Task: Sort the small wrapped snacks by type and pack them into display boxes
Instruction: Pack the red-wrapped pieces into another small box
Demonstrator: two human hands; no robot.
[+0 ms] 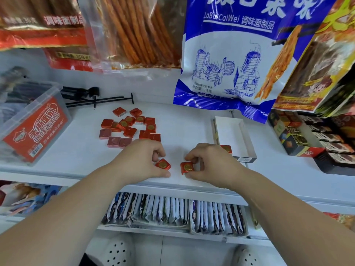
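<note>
Currently, at the shelf's (184, 121) front edge, the left hand (142, 160) pinches a red wrapped square (163, 164) and the right hand (209, 162) pinches a second red square (186, 167), seemingly mid-pick; next, both need carrying into the white display box (233, 135) rightward.

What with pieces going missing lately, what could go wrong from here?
1. The left hand pinches one red snack and the right hand a second red snack, both near the shelf's front edge; a slip could drop either onto the shelves below.
2. In the loose pile some pieces lie seal-up, others plain-side up, so types might get mixed.
</note>
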